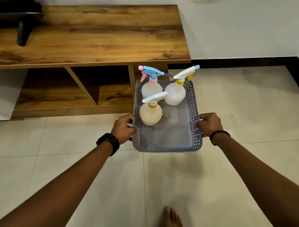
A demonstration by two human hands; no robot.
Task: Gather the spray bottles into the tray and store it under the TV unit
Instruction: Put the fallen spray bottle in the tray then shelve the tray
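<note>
I hold a grey perforated tray (171, 138) in the air above the tiled floor, in front of the wooden TV unit (97, 35). My left hand (123, 126) grips its left rim and my right hand (209, 123) grips its right rim. Three translucent spray bottles stand upright in the tray's far half: one with a blue and pink head (150, 88) at the far left, one with a white head and yellow collar (174, 94) at the far right, and another white-and-yellow one (150, 113) nearer on the left.
The TV unit has open compartments (88, 86) under its top, just left of the tray. A black TV stand (21, 20) rests on the unit's left end. A white wall with a black skirting (233, 63) runs behind. My bare foot (173, 220) is on the tiles below.
</note>
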